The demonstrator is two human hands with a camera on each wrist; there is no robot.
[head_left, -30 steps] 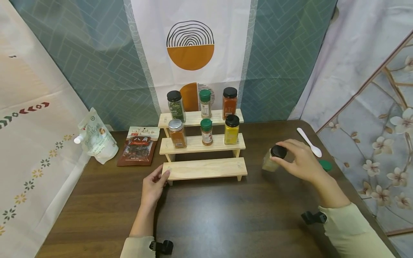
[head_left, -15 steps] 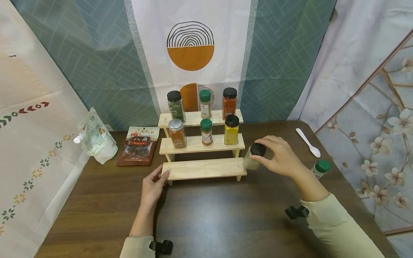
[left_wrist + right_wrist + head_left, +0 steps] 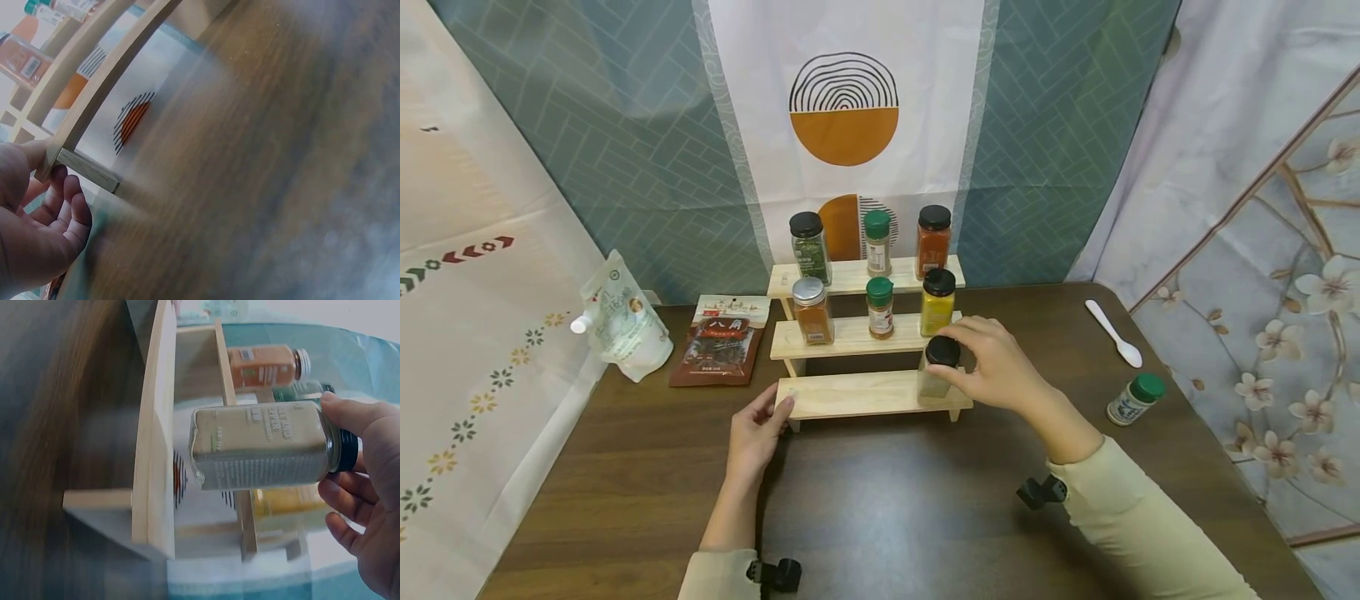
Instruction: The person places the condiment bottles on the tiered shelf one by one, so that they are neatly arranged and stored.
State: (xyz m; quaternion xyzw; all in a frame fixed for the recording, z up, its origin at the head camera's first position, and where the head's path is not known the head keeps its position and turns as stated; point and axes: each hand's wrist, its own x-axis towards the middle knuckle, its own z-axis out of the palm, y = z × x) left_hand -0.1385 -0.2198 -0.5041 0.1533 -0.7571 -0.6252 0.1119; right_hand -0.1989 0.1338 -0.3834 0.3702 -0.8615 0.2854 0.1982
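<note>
A three-tier wooden rack (image 3: 850, 395) stands mid-table. My left hand (image 3: 757, 435) grips the left end of its lowest shelf, thumb on top and fingers curled beneath, as the left wrist view shows. My right hand (image 3: 1000, 363) pinches the black lid of a spice jar (image 3: 262, 445) filled with pale beige powder. The jar is upright over the right end of the lowest shelf, and a gap shows between its base and the shelf in the right wrist view. On the middle shelf stand an orange-brown jar (image 3: 813, 315), a small green-capped bottle (image 3: 881, 312) and a yellow jar (image 3: 937, 307).
The top shelf bears a green herb jar (image 3: 810, 250), a green-capped bottle (image 3: 877, 246) and a red jar (image 3: 934, 246). Left lie a brown spice bag (image 3: 721, 342) and a spouted pouch (image 3: 628, 321). Right are a white spoon (image 3: 1112, 333) and a green-capped bottle (image 3: 1133, 400).
My right hand has carried the beige jar leftward from the right side of the table to over the lowest shelf. The green-capped bottle at right has come into full view. My left hand stays put.
</note>
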